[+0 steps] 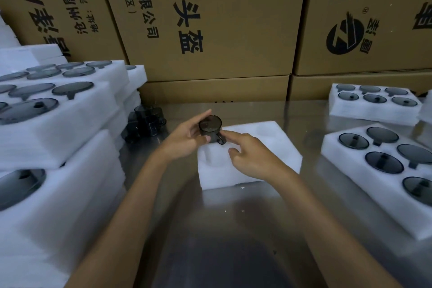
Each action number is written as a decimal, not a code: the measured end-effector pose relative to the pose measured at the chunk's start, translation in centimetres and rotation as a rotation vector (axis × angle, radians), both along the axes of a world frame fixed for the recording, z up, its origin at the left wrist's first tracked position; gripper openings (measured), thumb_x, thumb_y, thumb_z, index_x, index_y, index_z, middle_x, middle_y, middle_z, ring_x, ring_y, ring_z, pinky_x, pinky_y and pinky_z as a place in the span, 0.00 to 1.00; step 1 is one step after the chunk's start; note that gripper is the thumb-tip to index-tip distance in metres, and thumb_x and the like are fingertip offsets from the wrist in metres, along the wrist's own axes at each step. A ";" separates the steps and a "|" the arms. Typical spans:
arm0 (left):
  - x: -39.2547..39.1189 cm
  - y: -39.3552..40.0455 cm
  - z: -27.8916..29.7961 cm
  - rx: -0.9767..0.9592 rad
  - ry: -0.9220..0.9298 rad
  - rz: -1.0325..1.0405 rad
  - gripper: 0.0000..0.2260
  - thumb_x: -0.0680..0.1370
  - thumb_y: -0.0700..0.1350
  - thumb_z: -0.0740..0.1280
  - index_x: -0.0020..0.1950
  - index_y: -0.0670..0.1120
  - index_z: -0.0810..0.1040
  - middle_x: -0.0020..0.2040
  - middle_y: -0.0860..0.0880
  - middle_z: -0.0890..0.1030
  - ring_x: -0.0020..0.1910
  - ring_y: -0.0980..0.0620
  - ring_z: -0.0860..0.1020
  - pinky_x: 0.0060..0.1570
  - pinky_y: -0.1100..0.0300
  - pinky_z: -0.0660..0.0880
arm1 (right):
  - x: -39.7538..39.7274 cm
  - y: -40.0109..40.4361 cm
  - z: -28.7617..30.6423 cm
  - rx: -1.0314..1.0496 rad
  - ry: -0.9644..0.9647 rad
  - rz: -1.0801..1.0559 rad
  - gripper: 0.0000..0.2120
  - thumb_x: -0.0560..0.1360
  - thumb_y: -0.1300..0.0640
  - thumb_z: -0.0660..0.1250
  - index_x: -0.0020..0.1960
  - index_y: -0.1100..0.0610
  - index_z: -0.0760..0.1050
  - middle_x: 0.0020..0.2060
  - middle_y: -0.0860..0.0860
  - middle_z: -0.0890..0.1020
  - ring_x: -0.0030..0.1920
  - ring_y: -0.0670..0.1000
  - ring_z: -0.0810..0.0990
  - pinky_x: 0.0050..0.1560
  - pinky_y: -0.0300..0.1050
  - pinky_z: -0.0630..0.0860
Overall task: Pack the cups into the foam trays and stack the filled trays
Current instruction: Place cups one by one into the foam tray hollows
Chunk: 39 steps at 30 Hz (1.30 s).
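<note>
A stack of filled foam trays (58,128) rises at the left of the steel table (233,217), with loose dark cups (145,124) waiting just beside it. At centre, the person's left hand (184,138) grips a smoky glass cup (210,127), thumb and fingers curled round its body, above the far left corner of an unfilled foam tray (247,154). The right hand (247,154) hovers over the same tray with its fingers spread loosely, the forefinger stretched out to touch the cup's handle. Two more filled trays (378,170) lie at the right, before a wall of cardboard cartons (210,18). The risk appears to be misalignment: if the handle misses its slot, the cup could sit proud, and a tray stacked above might rock or crack the glass.
</note>
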<state>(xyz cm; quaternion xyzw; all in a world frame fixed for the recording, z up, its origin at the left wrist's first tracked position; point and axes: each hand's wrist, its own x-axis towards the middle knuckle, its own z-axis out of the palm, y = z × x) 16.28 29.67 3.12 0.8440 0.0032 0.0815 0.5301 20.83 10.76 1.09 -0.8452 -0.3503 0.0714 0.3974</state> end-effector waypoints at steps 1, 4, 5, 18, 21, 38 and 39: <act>0.2 -0.1 -0.2 -0.010 0.007 -0.001 0.31 0.78 0.30 0.66 0.78 0.47 0.62 0.71 0.50 0.72 0.70 0.57 0.69 0.65 0.72 0.66 | 0.1 0.0 -0.1 -0.016 -0.020 -0.005 0.25 0.78 0.60 0.56 0.73 0.46 0.68 0.64 0.51 0.76 0.61 0.52 0.76 0.61 0.47 0.74; 0.7 -0.2 -0.7 0.018 0.051 0.046 0.27 0.79 0.38 0.68 0.77 0.50 0.66 0.72 0.51 0.72 0.71 0.57 0.68 0.70 0.65 0.64 | 0.3 0.2 -0.4 0.010 -0.065 -0.007 0.21 0.78 0.57 0.59 0.70 0.45 0.68 0.61 0.48 0.77 0.63 0.50 0.73 0.61 0.48 0.72; 0.9 -0.2 -1.0 0.052 0.066 0.059 0.24 0.80 0.42 0.67 0.76 0.51 0.67 0.72 0.52 0.72 0.71 0.57 0.68 0.66 0.68 0.63 | 0.3 0.3 -0.6 -0.008 -0.106 -0.020 0.23 0.79 0.55 0.59 0.72 0.44 0.65 0.63 0.46 0.76 0.65 0.49 0.70 0.63 0.49 0.68; 2.2 1.2 -3.6 -0.104 0.047 0.088 0.17 0.82 0.41 0.64 0.69 0.53 0.76 0.65 0.63 0.75 0.67 0.61 0.71 0.50 0.81 0.66 | 0.4 -0.1 0.1 -0.342 -0.295 -0.104 0.23 0.79 0.39 0.58 0.73 0.41 0.69 0.65 0.48 0.76 0.68 0.53 0.66 0.54 0.50 0.55; 2.4 3.1 -4.6 0.105 -0.143 0.533 0.21 0.80 0.36 0.62 0.73 0.48 0.72 0.67 0.53 0.77 0.68 0.54 0.72 0.64 0.72 0.65 | 0.7 -0.5 0.4 -0.286 -0.265 -0.127 0.20 0.78 0.42 0.60 0.69 0.39 0.72 0.60 0.46 0.76 0.66 0.51 0.66 0.52 0.48 0.55; 5.9 9.8 -6.4 1.031 -0.029 0.800 0.15 0.78 0.39 0.65 0.63 0.36 0.75 0.67 0.36 0.72 0.70 0.38 0.66 0.77 0.45 0.48 | 3.6 -1.3 0.5 -0.072 -0.007 -0.006 0.08 0.76 0.44 0.69 0.54 0.36 0.80 0.49 0.40 0.79 0.50 0.39 0.73 0.60 0.43 0.63; 6.1 9.5 -6.1 1.021 -0.041 0.777 0.15 0.78 0.38 0.64 0.64 0.37 0.74 0.68 0.37 0.72 0.71 0.38 0.66 0.77 0.45 0.49 | 3.6 -1.4 0.5 -0.058 0.014 -0.005 0.08 0.77 0.46 0.68 0.54 0.37 0.81 0.50 0.40 0.79 0.50 0.41 0.73 0.59 0.41 0.66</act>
